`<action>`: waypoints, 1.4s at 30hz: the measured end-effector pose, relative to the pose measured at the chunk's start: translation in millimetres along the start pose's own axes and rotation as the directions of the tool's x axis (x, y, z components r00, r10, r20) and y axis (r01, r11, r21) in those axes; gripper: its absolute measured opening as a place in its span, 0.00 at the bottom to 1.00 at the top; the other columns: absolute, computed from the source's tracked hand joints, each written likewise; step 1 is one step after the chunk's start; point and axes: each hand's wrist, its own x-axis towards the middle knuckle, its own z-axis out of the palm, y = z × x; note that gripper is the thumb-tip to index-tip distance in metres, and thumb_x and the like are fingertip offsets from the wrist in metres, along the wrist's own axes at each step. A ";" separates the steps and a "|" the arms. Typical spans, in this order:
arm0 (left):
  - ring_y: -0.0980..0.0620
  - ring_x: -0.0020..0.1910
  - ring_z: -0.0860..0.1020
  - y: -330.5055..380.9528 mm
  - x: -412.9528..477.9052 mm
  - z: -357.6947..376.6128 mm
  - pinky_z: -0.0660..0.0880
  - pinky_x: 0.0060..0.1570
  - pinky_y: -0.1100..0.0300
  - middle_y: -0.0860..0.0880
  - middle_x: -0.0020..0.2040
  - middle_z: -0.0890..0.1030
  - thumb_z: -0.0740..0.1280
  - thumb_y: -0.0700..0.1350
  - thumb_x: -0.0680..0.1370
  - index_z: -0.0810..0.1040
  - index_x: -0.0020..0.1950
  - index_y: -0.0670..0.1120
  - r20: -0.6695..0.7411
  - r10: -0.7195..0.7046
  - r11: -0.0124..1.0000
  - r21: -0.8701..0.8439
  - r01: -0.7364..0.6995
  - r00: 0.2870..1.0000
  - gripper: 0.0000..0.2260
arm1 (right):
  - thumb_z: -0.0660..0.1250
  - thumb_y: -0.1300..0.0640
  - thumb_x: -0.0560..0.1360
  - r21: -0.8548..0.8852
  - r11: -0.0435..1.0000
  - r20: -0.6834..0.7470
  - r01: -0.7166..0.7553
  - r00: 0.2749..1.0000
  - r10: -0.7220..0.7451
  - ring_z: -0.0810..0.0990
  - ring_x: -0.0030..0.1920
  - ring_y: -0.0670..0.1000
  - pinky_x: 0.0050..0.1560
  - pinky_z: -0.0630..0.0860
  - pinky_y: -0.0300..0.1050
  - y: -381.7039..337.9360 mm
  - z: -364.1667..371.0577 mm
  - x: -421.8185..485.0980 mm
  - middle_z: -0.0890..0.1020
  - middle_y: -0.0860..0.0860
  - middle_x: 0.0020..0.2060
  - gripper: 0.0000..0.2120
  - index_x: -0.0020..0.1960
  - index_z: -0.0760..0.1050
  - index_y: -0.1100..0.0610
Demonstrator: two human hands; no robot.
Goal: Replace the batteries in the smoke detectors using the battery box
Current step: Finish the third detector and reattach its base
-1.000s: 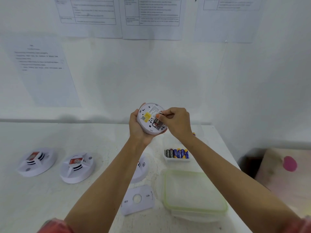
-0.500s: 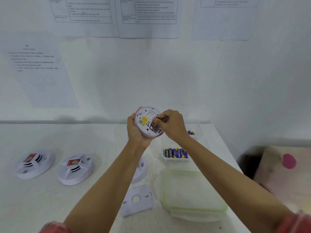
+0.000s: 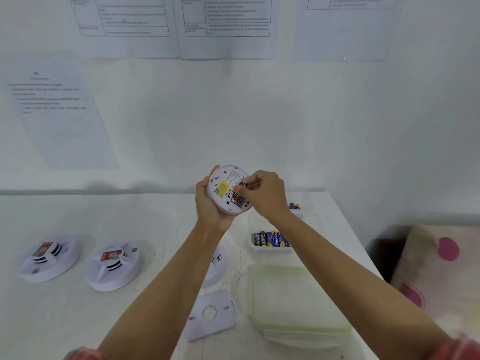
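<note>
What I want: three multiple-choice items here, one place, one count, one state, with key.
1. The mounting plate lies: A) left of the green-rimmed container B) on the wall C) in a hand
2. Red-labelled detectors on the table: A) one B) two C) four
3. The right hand is: A) flat on the table B) in the battery tray C) pinching a battery at the held detector
1A, it lies beside the container; 2B, two show red labels; 3C, the left hand cups that detector.
</note>
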 end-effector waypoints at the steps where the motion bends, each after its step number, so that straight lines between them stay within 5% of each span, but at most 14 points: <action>1: 0.42 0.53 0.75 0.8 0.5 0.3 0.73 0.49 0.44 0.42 0.59 0.77 0.51 0.54 0.78 0.76 0.55 0.55 0.006 0.007 1.000 -0.009 -0.007 1.000 0.15 | 0.74 0.59 0.68 0.023 1.000 -0.021 -0.004 1.000 0.005 0.77 0.37 0.46 0.34 0.72 0.27 -0.5 -0.5 0.4 0.82 0.56 0.41 0.10 0.45 0.79 0.64; 9: 0.43 0.53 0.76 4.8 2.4 3.7 0.69 0.55 0.42 0.44 0.56 0.78 0.50 0.53 0.79 0.75 0.55 0.55 0.070 0.029 0.999 -0.021 -0.028 0.997 0.16 | 0.76 0.59 0.66 0.106 0.994 -0.102 -0.021 0.994 0.032 0.78 0.39 0.48 0.42 0.76 0.36 -5.5 -3.8 4.3 0.83 0.57 0.40 0.12 0.47 0.80 0.63; 20: 0.45 0.48 0.78 0.6 -0.2 0.0 0.75 0.45 0.48 0.44 0.52 0.80 0.51 0.53 0.79 0.77 0.54 0.54 0.028 0.041 0.997 -0.062 -0.040 0.999 0.15 | 0.73 0.60 0.69 0.040 0.999 -0.019 0.007 1.000 -0.006 0.78 0.40 0.47 0.35 0.70 0.23 -2.5 3.5 -4.2 0.83 0.60 0.44 0.14 0.52 0.79 0.67; 25: 0.44 0.49 0.78 1.0 -1.6 -3.3 0.75 0.44 0.48 0.45 0.52 0.80 0.52 0.53 0.79 0.76 0.54 0.55 0.007 0.036 0.999 -0.023 -0.036 0.999 0.15 | 0.74 0.59 0.69 0.025 1.000 -0.021 -0.009 1.000 0.010 0.78 0.39 0.47 0.38 0.72 0.28 3.5 6.7 -4.8 0.83 0.57 0.42 0.12 0.49 0.79 0.64; 30: 0.44 0.50 0.78 3.2 2.3 -0.9 0.74 0.50 0.47 0.44 0.54 0.79 0.51 0.52 0.79 0.77 0.54 0.54 0.014 0.062 0.998 -0.019 -0.062 0.998 0.15 | 0.76 0.62 0.66 0.216 0.969 -0.023 -0.115 0.992 0.123 0.80 0.37 0.48 0.41 0.78 0.37 -2.7 1.8 -2.0 0.80 0.52 0.36 0.12 0.47 0.78 0.61; 34: 0.43 0.51 0.77 3.0 5.3 -3.2 0.63 0.64 0.39 0.43 0.54 0.79 0.52 0.52 0.79 0.78 0.53 0.53 0.043 0.057 0.998 -0.034 -0.056 0.997 0.15 | 0.76 0.66 0.65 0.435 0.869 0.028 -0.235 0.968 0.248 0.83 0.43 0.57 0.47 0.81 0.50 -4.5 -4.9 0.1 0.82 0.55 0.37 0.10 0.40 0.76 0.57; 42: 0.40 0.58 0.73 3.5 9.3 -0.6 0.62 0.64 0.37 0.43 0.59 0.76 0.52 0.53 0.78 0.77 0.52 0.53 0.106 0.056 0.997 -0.065 -0.050 0.993 0.15 | 0.68 0.68 0.72 0.674 0.659 0.085 -0.335 0.921 0.380 0.79 0.34 0.50 0.38 0.81 0.38 -14.0 -31.9 11.9 0.80 0.55 0.36 0.10 0.52 0.76 0.67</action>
